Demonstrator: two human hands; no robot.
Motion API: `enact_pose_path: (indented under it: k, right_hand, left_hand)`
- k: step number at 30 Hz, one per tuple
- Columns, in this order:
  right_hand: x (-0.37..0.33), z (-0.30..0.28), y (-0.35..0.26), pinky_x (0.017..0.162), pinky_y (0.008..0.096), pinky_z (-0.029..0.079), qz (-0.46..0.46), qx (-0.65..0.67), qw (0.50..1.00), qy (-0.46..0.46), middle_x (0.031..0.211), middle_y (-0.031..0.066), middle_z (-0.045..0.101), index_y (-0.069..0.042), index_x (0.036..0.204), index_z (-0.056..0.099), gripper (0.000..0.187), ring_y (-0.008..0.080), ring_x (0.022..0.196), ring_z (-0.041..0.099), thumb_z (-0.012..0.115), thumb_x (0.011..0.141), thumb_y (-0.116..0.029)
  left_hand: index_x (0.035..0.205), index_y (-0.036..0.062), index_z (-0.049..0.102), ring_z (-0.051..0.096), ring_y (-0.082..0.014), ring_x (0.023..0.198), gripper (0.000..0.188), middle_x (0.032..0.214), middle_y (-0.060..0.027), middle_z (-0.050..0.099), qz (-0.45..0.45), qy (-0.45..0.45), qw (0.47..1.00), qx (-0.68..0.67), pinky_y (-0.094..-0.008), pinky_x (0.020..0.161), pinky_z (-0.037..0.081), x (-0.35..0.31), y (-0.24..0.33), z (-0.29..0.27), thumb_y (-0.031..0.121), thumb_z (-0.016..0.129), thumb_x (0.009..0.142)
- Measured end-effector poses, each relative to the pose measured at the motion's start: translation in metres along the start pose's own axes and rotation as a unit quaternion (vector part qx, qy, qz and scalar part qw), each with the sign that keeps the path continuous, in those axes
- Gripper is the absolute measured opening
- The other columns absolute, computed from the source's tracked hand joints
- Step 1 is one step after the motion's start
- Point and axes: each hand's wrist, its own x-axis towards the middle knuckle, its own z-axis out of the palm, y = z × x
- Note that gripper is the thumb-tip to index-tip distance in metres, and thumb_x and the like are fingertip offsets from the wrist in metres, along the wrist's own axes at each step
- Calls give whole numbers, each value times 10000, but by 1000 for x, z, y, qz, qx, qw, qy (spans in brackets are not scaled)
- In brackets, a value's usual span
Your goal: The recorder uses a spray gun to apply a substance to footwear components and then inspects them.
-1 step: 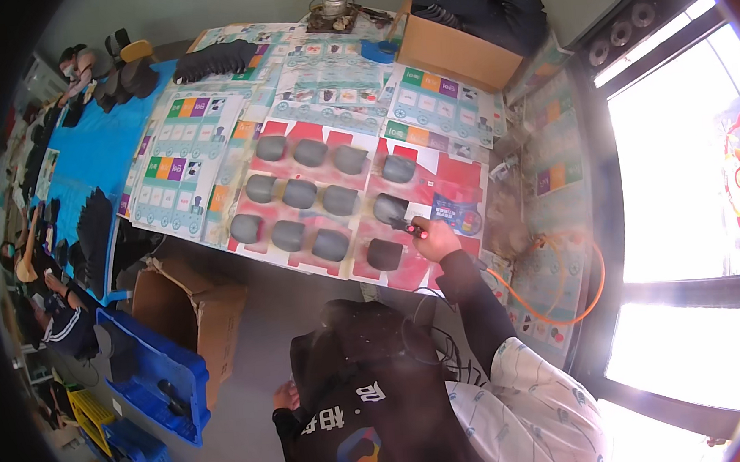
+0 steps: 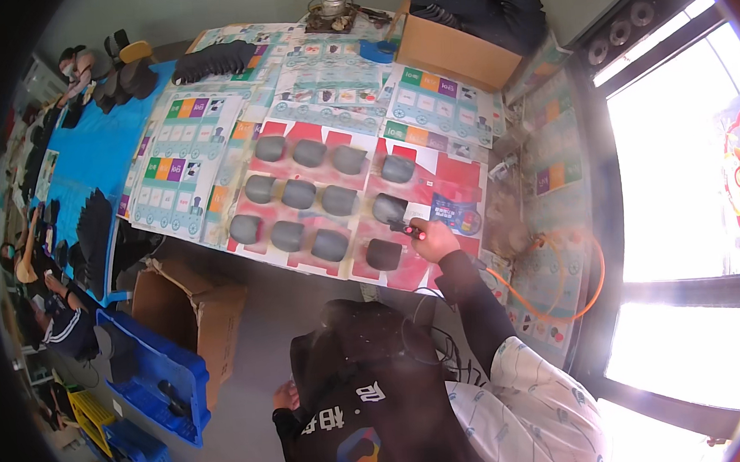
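Observation:
My right hand (image 2: pixel 435 240) is closed round a small black spray gun (image 2: pixel 408 229) with red-pink parts. An orange hose (image 2: pixel 597 289) curves beside my right forearm. The gun's front is close to a grey, round-edged flat piece (image 2: pixel 390 208). Several like pieces lie in rows on red and white printed sheets (image 2: pixel 460 173), most with a grey, dusty surface. The nearest piece on the right (image 2: pixel 383 254) looks darker and browner. My left hand (image 2: pixel 285 395) hangs low beside my dark apron (image 2: pixel 372 400). Its fingers are mostly hidden.
A cardboard box (image 2: pixel 461 54) full of dark pieces stands at the back right. A stack of black pieces (image 2: pixel 214 61) lies at the back left. Below the table are an open carton (image 2: pixel 167 307) and a blue crate (image 2: pixel 154 371). Other people work at the blue table (image 2: pixel 104 171).
My right hand and the spray gun have shifted very slightly left. The pieces have stayed in place.

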Motion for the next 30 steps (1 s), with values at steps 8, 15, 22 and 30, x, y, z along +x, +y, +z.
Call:
enact_pose_path:
  k: [8, 15, 22, 30]
  right_hand:
    - [-5, -11, 21, 755, 546, 517, 40, -34, 999, 2, 868, 254, 679, -89, 1022, 696, 257, 467, 859, 654, 600, 793, -154]
    - [-5, -16, 21, 802, 552, 534, 36, -38, 998, -42, 896, 236, 702, -115, 1062, 707, 302, 451, 881, 674, 589, 791, -177]
    - [15, -18, 32, 783, 521, 526, 36, 1, 999, -25, 902, 244, 689, -93, 1032, 695, 272, 465, 896, 655, 624, 775, -146]
    - [82, -49, 38, 834, 541, 524, 58, 59, 996, -42, 940, 270, 688, -79, 1019, 734, 264, 455, 930, 662, 609, 826, -209]
  left_hand:
    - [1174, 73, 609, 693, -257, 759, 318, 911, -123, 699, 104, -42, 993, -27, -396, 596, 578, 18, -18, -7, 330, 589, 988]
    - [1216, 79, 599, 678, -234, 749, 338, 940, -122, 706, 29, -53, 998, 6, -361, 574, 537, 13, -18, -6, 333, 582, 994]
    - [1242, 76, 594, 655, -206, 712, 353, 960, -123, 710, 40, -45, 998, 15, -338, 538, 498, 10, -10, 1, 326, 577, 993]
    - [1271, 73, 589, 629, -173, 670, 371, 984, -123, 714, 52, -43, 995, 66, -311, 498, 454, -1, 17, 8, 318, 573, 993]
